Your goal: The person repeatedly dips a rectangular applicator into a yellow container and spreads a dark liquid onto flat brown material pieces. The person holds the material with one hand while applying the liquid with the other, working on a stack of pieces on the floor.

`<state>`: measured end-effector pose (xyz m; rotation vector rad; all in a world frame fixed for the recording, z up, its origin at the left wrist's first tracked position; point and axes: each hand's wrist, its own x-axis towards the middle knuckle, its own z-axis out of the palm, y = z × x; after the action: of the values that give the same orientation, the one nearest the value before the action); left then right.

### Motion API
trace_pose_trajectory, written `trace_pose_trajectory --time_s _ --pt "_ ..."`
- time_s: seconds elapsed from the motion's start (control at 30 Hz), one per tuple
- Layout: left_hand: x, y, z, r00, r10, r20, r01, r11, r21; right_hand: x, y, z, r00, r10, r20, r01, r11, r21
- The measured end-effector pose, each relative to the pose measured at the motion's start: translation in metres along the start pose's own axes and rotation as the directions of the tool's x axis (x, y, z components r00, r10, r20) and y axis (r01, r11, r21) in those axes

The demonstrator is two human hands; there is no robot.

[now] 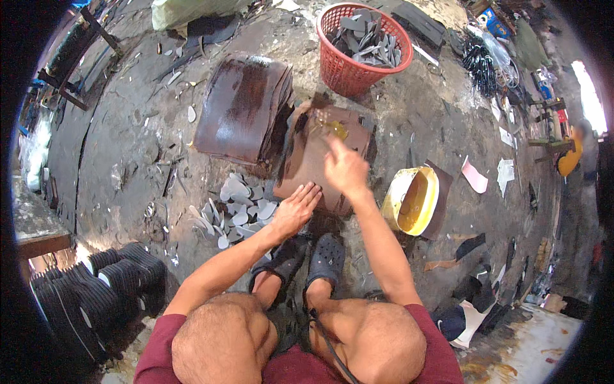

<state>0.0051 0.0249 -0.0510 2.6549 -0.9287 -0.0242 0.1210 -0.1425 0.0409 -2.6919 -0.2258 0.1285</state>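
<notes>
A brown flat sheet (323, 153) lies on a stack of similar sheets on the floor in front of my feet. My left hand (297, 208) rests flat on its near-left edge, palm down and holding nothing. My right hand (346, 169) is over the sheet's right part, fingers curled and pointing at the far end. At its fingertips is a wet amber patch (336, 130) that looks like glue; whatever they pinch is blurred. To the right stands a cut-open white and yellow tub (389, 208) with amber liquid inside.
A taller pile of dark brown sheets (240, 109) lies to the left. Behind is a red basket (355, 77) of grey cut pieces. Loose grey pieces (238, 205) lie near my left forearm. Rows of black soles (115, 281) stand at lower left; scraps litter the floor.
</notes>
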Motion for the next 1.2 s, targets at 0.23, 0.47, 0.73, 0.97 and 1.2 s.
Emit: trace_pose_trajectory --time_s 0.23,0.47,0.73,0.97,1.2 --pt "-0.002 -0.004 -0.009 0.999 0.048 -0.017 -0.049 0.997 -0.053 0.036 0.025 0.004 0.913 0.396 -0.097 -0.398 0.917 -0.01" --pt "0.002 0.0 -0.009 0.999 0.048 -0.012 -0.048 0.999 0.018 0.147 0.023 -0.005 0.975 -0.079 0.208 0.106 0.987 -0.119" --pt "0.004 0.0 -0.009 0.999 -0.033 -0.027 0.031 0.997 -0.076 0.065 -0.039 0.017 0.572 -0.535 0.621 0.566 0.806 0.173" --pt "0.015 0.007 -0.016 0.999 0.0 -0.038 0.002 0.999 0.048 0.115 0.049 -0.007 0.991 -0.073 0.114 0.089 0.985 -0.148" --pt "0.012 0.015 0.003 0.999 0.023 -0.044 -0.022 1.0 0.019 0.073 -0.019 -0.002 0.808 -0.322 0.494 0.446 0.881 -0.155"
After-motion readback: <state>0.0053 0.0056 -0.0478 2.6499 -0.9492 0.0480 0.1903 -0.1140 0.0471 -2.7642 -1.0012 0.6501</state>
